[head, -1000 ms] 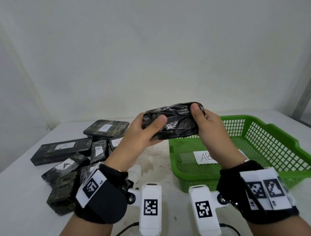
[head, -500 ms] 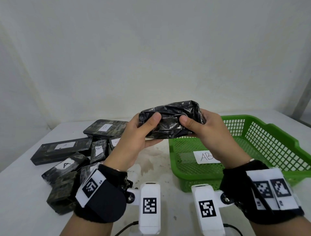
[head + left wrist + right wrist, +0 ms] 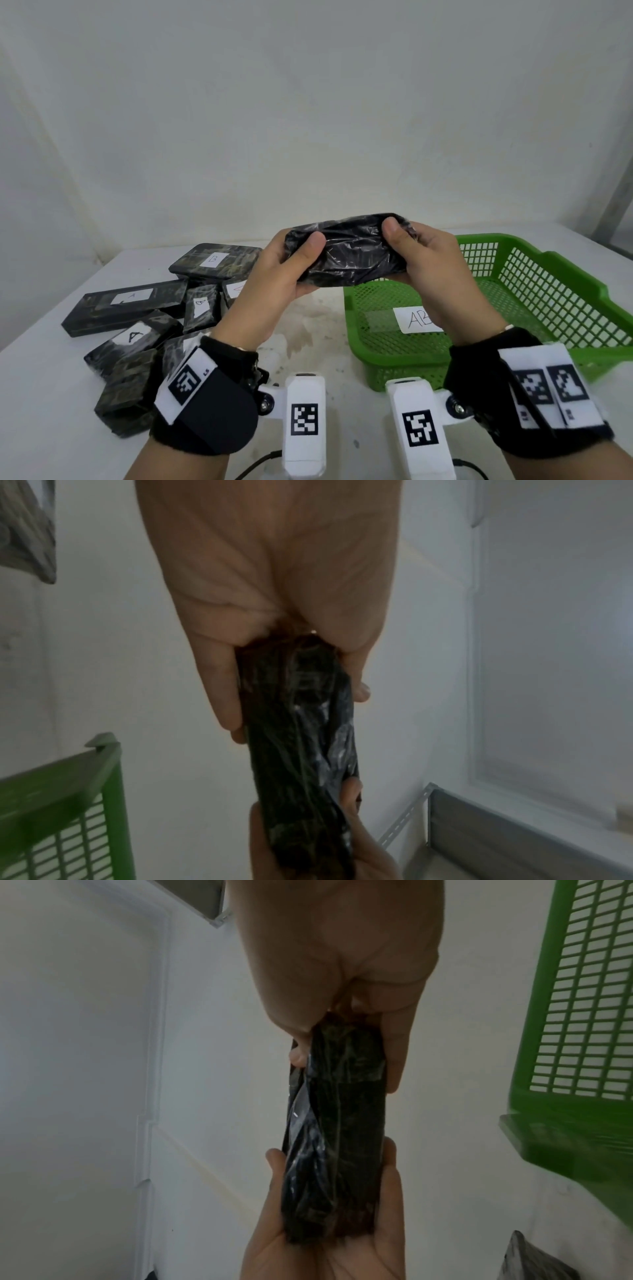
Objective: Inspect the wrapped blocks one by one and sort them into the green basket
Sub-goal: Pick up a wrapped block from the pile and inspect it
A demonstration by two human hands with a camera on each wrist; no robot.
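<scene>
A dark block wrapped in crinkled black plastic point(image 3: 349, 251) is held up in the air between both hands, above the table and left of the green basket point(image 3: 548, 277). My left hand point(image 3: 291, 263) grips its left end, thumb on the near face. My right hand point(image 3: 421, 260) grips its right end, thumb on top. The left wrist view shows the block point(image 3: 301, 737) running lengthways out of my left hand point(image 3: 274, 615). In the right wrist view the block point(image 3: 339, 1123) sits between my right hand point(image 3: 342, 961) and the other palm. No label shows on the held block.
Several wrapped dark blocks point(image 3: 137, 308) with white labels marked A or B lie piled at the table's left. The green basket holds only a paper label reading AB point(image 3: 416, 320). A white wall stands behind the table. A grey metal frame point(image 3: 496, 831) is in the left wrist view.
The block has been turned in both hands, and the thumbs have shifted along its wrapping. It stays at the same height beside the basket.
</scene>
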